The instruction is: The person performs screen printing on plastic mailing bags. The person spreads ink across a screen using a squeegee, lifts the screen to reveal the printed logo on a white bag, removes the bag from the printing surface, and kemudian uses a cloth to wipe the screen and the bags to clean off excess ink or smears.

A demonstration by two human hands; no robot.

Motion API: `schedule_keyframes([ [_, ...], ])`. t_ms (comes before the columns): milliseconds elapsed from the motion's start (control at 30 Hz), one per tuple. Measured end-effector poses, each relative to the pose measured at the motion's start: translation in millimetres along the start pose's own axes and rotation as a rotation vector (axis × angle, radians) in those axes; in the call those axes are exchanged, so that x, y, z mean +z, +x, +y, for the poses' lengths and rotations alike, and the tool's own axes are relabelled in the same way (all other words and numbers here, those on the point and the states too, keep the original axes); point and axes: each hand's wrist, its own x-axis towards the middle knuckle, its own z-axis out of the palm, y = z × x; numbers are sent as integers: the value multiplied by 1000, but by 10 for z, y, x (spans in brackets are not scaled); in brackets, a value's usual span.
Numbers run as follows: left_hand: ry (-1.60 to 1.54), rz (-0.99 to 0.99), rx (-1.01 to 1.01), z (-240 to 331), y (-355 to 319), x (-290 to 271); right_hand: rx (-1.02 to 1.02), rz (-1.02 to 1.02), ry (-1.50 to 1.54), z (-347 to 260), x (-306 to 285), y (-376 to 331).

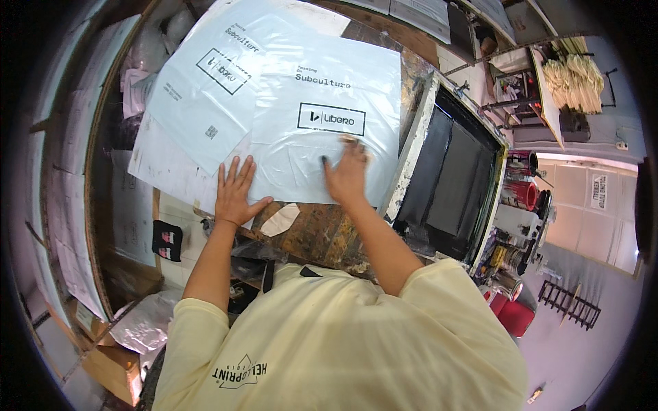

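Observation:
White plastic bags (301, 151) with black print lie overlapping on a worktop. My left hand (235, 192) rests flat, fingers spread, at the near edge of the bags. Over the right-hand bag, just below its printed black frame, is my right hand (348, 175). Its fingers are curled and slightly blurred, with a small beige piece (347, 139) at the fingertips that I cannot name. The thumb is held apart and has a dark tip. Faint creases run through the film around this hand.
A screen-printing frame (449, 178) with dark mesh stands close on the right. Paint-stained wood (329, 233) shows at the worktop's near edge, with a pale scrap (279, 219) on it. Ink cans (522, 195) stand beyond the frame. Shelves with stacked white sheets (72, 205) line the left.

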Motion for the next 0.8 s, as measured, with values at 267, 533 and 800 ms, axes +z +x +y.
schedule_keyframes([
  [267, 15, -5, -4, -2, -10, -11, -200, -70, 108, -572, 149, -58],
  [533, 76, -69, -15, -1, 9, -30, -764, -318, 195, -540, 150, -798],
  [800, 5, -18, 3, -9, 4, 18, 90, -215, 6, 28, 32, -968],
])
